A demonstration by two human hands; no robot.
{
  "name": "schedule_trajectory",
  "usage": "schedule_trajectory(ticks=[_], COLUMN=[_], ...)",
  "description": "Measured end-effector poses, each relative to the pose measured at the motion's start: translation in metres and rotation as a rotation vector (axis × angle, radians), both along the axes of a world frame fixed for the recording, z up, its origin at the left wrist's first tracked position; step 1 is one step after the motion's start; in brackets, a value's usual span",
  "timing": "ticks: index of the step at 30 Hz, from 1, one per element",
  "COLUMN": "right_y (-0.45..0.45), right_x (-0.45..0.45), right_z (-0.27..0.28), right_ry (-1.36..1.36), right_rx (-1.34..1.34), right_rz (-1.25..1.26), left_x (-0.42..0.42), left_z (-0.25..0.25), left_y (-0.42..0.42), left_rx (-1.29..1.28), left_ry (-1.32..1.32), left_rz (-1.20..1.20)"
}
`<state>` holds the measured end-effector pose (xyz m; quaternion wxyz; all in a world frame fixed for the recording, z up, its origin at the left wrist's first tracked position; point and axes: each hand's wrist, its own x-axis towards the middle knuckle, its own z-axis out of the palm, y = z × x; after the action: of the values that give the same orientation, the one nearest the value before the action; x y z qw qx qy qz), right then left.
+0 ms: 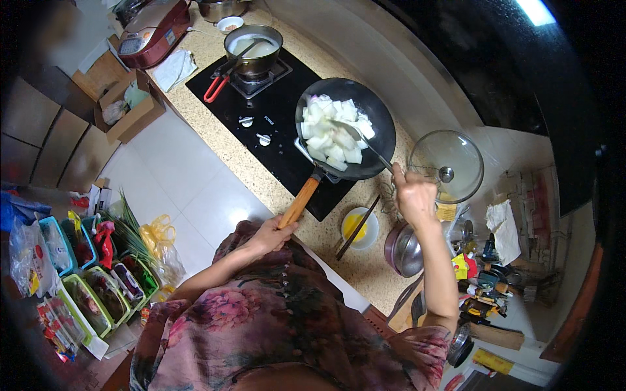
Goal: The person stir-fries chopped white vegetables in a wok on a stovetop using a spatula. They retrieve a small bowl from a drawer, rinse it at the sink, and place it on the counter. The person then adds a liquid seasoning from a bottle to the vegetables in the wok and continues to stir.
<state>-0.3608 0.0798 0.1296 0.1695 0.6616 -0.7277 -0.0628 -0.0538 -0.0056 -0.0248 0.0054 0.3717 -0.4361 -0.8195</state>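
Observation:
My left hand [275, 235] grips the wooden handle [299, 201] of a black wok [383, 122] on the right burner of a gas cooktop. Pale chopped vegetable pieces [320, 141] fill the middle of the wok. In my right hand [414, 195] is the handle of a metal spatula [379, 155], whose blade lies among the pieces. Just below the wok, a white bowl [374, 229] holds yellow beaten egg, with dark chopsticks [358, 234] across it.
A pot of whitish liquid [253, 63] stands on the left burner, a red-handled tool [215, 88] beside it. Right of the wok, a glass lid [446, 151] leans near the wall. A metal bowl [408, 251], cutting boards [406, 308] and a red rice cooker [154, 36] share the counter.

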Motion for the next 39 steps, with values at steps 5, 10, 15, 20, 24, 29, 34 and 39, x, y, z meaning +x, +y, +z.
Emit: schedule_trajectory(ticks=[5, 10, 15, 20, 24, 29, 34, 39], right_y=[-0.003, -0.056, -0.139, -0.150, -0.121, -0.071, -0.009, 0.013], right_x=[-0.010, -0.075, -0.133, -0.130, -0.098, -0.045, -0.037, -0.034], right_z=[0.060, 0.069, 0.027, -0.004, 0.002, 0.048, 0.073, 0.100], right_ry=[-0.165, -0.197, -0.517, -1.228, -1.020, -0.487, -0.295, -0.174], right_rx=[0.052, 0.088, 0.266, 0.179, 0.143, 0.126, 0.028, -0.010], right_rz=[-0.382, -0.590, -0.564, -0.313, -0.143, 0.023, 0.037, -0.033], left_x=[0.003, -0.001, 0.005, 0.001, 0.002, 0.006, 0.006, 0.006], left_z=[-0.001, 0.011, 0.019, -0.013, 0.007, 0.018, 0.008, 0.006], left_y=[0.006, 0.014, 0.009, 0.015, 0.010, 0.005, 0.003, 0.001], left_rx=[-0.031, -0.193, -0.159, -0.395, -0.227, -0.061, -0.066, -0.054], left_ry=[0.010, 0.052, -0.004, 0.082, 0.003, -0.012, -0.022, -0.036], left_rz=[0.058, 0.199, 0.241, 0.289, 0.250, 0.227, 0.228, 0.208])
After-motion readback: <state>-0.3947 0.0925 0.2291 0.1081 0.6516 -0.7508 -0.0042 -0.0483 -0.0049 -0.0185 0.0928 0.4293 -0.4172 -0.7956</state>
